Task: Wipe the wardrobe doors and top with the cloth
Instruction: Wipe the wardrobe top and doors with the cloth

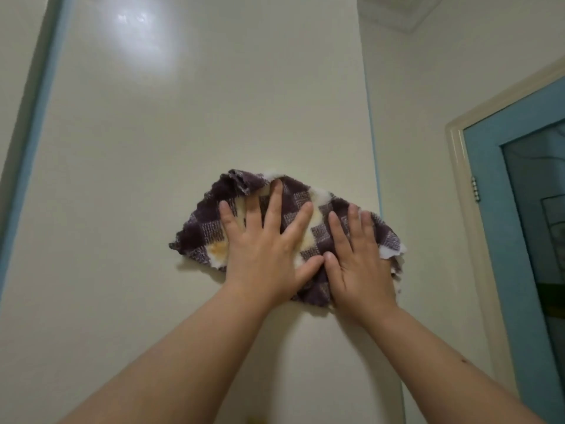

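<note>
Pressing flat against the cream wardrobe door (183, 117), we have both palms on the purple-and-white checked cloth (208, 228), which sits bunched against the panel close to its blue right edge. Our left hand (263, 255) lies with fingers (276, 206) spread wide and straight, gripping nothing, only pinning the fabric; our right hand (357, 264) does the same, flat and extended, thumb touching the left thumb. The middle of the cloth is hidden under our hands, and its lower right fringe trails behind the right hand. To the right, a blue door frame (489, 209) runs off the edge; the wardrobe top is out of sight.
</note>
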Demonstrator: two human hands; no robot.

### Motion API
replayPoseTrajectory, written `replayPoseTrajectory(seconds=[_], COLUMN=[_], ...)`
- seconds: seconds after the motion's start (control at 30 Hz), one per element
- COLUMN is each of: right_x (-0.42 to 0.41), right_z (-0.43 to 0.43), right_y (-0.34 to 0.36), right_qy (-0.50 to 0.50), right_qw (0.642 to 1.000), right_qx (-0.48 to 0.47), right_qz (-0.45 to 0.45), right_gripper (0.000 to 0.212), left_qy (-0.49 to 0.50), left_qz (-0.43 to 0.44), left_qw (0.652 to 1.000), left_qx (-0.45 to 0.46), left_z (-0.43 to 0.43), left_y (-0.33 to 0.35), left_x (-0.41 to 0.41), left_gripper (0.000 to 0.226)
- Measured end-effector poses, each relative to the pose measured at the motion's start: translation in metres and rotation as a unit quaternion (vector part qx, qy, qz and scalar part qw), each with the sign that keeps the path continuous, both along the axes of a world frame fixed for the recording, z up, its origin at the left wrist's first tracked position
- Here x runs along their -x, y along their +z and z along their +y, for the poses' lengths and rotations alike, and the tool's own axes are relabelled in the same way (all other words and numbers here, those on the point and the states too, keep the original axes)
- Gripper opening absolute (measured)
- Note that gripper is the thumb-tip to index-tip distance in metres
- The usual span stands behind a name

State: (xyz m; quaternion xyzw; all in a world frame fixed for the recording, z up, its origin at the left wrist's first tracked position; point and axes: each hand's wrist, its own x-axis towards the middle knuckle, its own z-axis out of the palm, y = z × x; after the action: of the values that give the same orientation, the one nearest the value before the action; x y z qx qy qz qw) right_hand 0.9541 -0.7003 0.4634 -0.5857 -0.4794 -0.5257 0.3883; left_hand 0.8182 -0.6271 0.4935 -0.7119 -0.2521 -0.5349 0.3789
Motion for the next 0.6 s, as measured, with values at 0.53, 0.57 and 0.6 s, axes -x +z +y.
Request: replayPoseTrajectory(seconds=[0.53, 0.57, 0.6], right_x=[-0.008, -0.01, -0.011], right_z=[-0.008, -0.008, -0.008], right_y=[-0.076, -0.086, -0.094], right_qy=[0.02, 0.026, 0.028], right_qw=[0.995, 0.994, 0.994], right_qx=[0.03, 0.036, 0.044], right_qz=[-0.088, -0.095, -0.1], right_gripper=[0.055, 0.053, 0.052], left_qy=[0.017, 0.017, 0.02], left_qz=[-0.051, -0.051, -0.049], left_qw=[0.995, 0.995, 0.995], left_qx=[0.08, 0.08, 0.08], left_z=[-0.008, -0.008, -0.009], left_y=[-0.099, -0.111, -0.121], left_x=[0.001, 0.0, 0.0], left_gripper=[0.077, 0.076, 0.076])
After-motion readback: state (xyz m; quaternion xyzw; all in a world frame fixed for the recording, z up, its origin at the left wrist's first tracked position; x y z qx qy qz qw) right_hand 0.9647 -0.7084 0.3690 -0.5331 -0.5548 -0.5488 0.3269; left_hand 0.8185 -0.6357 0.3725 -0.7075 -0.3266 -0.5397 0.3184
